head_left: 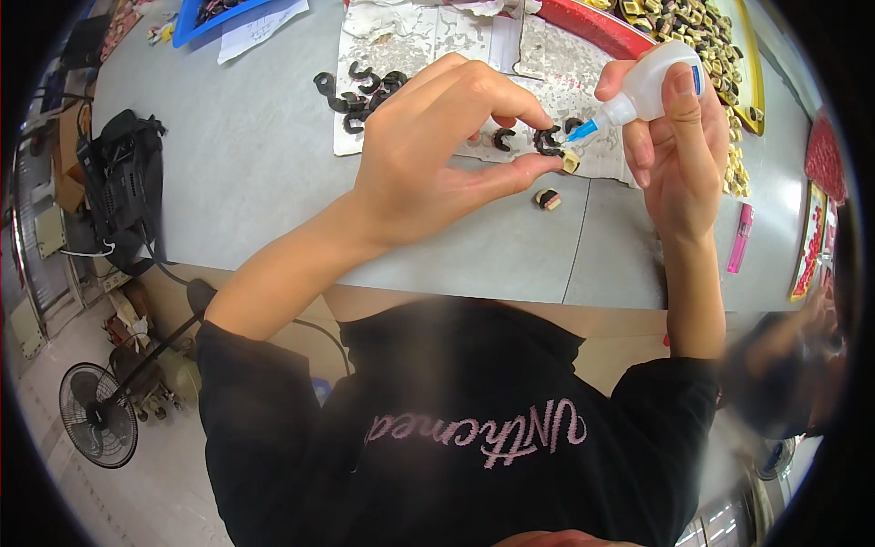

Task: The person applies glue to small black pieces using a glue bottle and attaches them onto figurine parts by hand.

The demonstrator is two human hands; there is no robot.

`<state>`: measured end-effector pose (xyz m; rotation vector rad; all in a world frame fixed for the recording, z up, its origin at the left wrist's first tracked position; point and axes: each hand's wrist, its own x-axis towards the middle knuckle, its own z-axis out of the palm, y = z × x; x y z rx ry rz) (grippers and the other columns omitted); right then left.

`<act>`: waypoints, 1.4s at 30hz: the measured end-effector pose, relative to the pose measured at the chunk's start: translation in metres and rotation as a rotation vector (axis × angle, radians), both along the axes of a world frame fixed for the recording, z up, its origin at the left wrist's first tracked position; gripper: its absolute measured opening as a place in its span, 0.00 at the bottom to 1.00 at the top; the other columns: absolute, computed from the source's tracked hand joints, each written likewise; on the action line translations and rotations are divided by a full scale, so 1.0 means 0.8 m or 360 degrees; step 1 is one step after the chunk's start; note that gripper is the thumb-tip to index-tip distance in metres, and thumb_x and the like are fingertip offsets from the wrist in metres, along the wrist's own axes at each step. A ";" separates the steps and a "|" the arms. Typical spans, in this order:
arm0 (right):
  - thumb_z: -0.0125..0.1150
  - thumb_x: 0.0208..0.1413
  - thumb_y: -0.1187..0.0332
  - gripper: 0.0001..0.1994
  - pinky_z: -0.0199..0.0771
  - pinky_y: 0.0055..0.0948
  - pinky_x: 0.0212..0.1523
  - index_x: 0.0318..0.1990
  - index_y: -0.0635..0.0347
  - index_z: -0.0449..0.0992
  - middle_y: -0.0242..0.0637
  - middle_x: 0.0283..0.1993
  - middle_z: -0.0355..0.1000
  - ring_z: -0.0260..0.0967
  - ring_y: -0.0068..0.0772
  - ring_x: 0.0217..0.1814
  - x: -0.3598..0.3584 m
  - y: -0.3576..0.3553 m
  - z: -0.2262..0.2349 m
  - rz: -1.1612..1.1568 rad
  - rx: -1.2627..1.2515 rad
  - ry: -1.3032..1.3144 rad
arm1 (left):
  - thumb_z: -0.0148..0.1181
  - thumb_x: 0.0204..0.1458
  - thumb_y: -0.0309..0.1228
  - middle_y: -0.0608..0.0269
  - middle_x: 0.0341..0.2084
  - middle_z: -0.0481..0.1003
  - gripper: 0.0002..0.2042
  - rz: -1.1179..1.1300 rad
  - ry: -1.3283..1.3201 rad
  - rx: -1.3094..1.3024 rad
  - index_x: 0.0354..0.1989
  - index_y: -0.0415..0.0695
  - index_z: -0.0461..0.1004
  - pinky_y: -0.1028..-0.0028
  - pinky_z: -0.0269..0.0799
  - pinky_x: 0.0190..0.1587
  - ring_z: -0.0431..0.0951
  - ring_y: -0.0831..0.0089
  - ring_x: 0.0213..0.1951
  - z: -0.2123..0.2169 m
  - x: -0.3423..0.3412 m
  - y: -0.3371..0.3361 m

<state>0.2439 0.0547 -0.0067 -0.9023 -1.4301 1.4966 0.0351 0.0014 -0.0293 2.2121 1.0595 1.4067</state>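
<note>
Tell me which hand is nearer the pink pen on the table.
Right. The right hand, holding a small white bottle, is just left of the pink pen. The left hand is farther left, pinching a small part.

Around the grey worktable [255, 164]

A blue tray [211, 18] sits at the table's far left corner, a pink pen [739, 239] near its right edge. A black bag [128, 187] hangs off its left side, with a floor fan [97, 427] below that.
</note>
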 end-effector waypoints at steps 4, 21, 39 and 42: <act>0.40 0.67 0.52 0.21 0.53 0.10 0.13 0.40 0.65 0.66 0.46 0.39 0.72 0.51 0.11 0.15 0.001 -0.001 0.002 -0.0018 0.0006 -0.0039 | 0.75 0.35 0.23 0.62 0.32 0.80 0.22 -0.0007 0.0015 0.0009 0.38 0.42 0.70 0.81 0.65 0.24 0.75 0.76 0.30 0.001 0.000 0.000; 0.39 0.67 0.55 0.19 0.51 0.09 0.13 0.41 0.65 0.66 0.48 0.40 0.72 0.50 0.10 0.15 0.008 0.003 -0.001 -0.0021 0.0057 0.0034 | 0.75 0.35 0.23 0.62 0.32 0.80 0.22 0.0003 0.0012 0.0043 0.38 0.41 0.70 0.82 0.65 0.24 0.74 0.77 0.29 -0.001 -0.002 0.001; 0.41 0.67 0.53 0.19 0.52 0.11 0.13 0.41 0.64 0.65 0.47 0.39 0.72 0.50 0.11 0.14 -0.002 -0.004 0.004 -0.0081 0.0016 -0.0051 | 0.76 0.33 0.23 0.66 0.31 0.79 0.23 -0.0045 -0.0059 0.0010 0.39 0.42 0.72 0.81 0.64 0.24 0.72 0.78 0.27 0.000 0.002 0.001; 0.40 0.67 0.54 0.19 0.52 0.11 0.13 0.41 0.64 0.65 0.47 0.40 0.72 0.50 0.12 0.14 -0.001 -0.002 0.002 -0.0047 0.0046 -0.0040 | 0.76 0.33 0.23 0.66 0.31 0.79 0.23 -0.0050 -0.0057 0.0007 0.39 0.42 0.72 0.81 0.64 0.24 0.72 0.78 0.27 0.001 0.002 0.001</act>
